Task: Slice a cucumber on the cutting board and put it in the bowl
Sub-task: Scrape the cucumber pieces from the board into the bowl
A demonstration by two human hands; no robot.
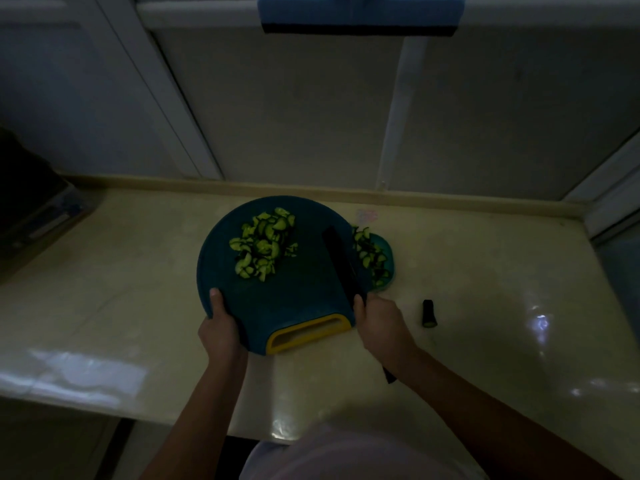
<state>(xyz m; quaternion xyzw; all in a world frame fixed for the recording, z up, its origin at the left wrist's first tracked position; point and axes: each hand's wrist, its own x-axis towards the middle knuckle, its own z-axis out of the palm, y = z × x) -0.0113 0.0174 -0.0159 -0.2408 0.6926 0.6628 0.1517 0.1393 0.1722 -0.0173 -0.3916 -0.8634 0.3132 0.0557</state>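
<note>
A round teal cutting board [298, 299] with a yellow handle [308, 332] is lifted over the counter, its right edge above a teal bowl [387, 251]. A pile of cucumber slices [263, 249] lies on the board's far left part. More cucumber slices [370, 256] are in the bowl. My left hand [220, 325] grips the board's near left rim, thumb on top. My right hand [379, 327] grips a dark knife [341, 259], whose blade lies across the board's right side, pointing away from me.
A cucumber end piece [428, 314] lies on the pale counter [138, 271] right of my right hand. A dark appliance [31, 209] stands at the far left. Cabinet doors [277, 109] rise behind the counter, with a blue object [360, 13] above.
</note>
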